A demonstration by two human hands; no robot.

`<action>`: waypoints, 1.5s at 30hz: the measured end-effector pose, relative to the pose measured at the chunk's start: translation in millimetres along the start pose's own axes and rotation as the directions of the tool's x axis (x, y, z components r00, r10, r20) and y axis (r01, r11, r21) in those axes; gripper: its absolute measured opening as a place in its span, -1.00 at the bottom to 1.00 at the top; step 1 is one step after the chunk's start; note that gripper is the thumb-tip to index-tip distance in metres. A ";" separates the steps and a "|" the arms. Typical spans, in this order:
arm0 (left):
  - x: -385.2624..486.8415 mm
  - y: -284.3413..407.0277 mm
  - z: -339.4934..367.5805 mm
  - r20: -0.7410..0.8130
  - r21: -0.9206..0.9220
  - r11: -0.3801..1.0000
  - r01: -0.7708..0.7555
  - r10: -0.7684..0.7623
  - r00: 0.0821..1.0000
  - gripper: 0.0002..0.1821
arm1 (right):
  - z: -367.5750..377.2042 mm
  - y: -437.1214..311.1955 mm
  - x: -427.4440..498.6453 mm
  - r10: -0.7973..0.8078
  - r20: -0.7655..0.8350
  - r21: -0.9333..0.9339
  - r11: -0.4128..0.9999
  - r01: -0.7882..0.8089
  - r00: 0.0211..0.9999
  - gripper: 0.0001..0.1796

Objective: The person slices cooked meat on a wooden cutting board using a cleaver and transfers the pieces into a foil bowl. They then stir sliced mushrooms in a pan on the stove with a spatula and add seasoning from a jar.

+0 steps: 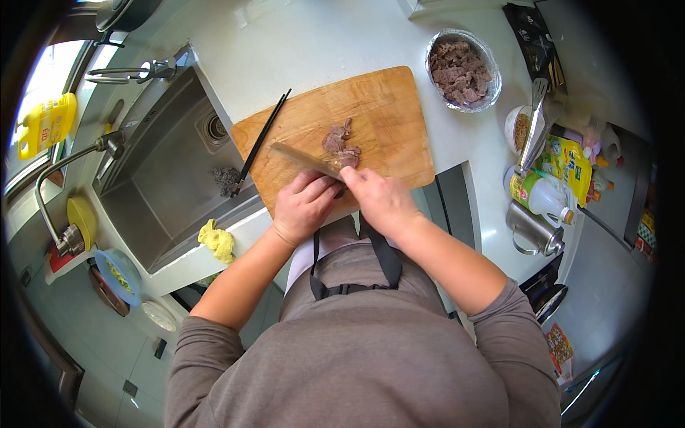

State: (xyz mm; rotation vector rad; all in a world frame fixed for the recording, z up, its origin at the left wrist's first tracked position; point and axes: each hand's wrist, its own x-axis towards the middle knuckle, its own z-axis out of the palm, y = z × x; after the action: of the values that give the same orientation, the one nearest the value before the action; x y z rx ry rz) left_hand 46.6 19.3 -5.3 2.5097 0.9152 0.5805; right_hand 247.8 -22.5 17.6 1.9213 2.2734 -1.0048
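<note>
My right hand (pixel 384 199) grips a kitchen knife (pixel 306 159), its blade slanting to the upper left across a wooden cutting board (pixel 385 101). My left hand (pixel 306 204) is at the board's near edge, just on the near side of the blade. Its fingers are curled over a small dark piece, apparently meat (pixel 339 194), mostly hidden beneath them. Several slices of cooked meat (pixel 336 140) lie on the board just beyond the blade. A pair of black chopsticks (pixel 263 140) rests along the board's left side, with the ends over the sink.
A foil-lined bowl of cut meat (pixel 461 72) stands beyond the board's right corner. Left is a steel sink (pixel 160 198) with a scouring pad (pixel 225 180); a yellow cloth (pixel 217 241) lies on its near rim. Tongs (pixel 535 128), a bottle (pixel 535 192) and a steel jug (pixel 534 227) crowd the right.
</note>
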 end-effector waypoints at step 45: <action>0.8 0.1 -4.7 0.028 0.021 0.997 -0.072 0.071 0.997 -0.84 | 14.3 -2.7 -5.7 -0.005 -0.107 0.010 1.000 0.006 0.994 -0.69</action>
State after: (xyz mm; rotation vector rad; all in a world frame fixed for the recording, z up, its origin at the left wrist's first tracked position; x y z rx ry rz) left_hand 44.8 20.9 -1.2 2.5729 0.8291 0.5601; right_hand 241.3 -34.3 9.7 2.0208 2.3344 -0.9375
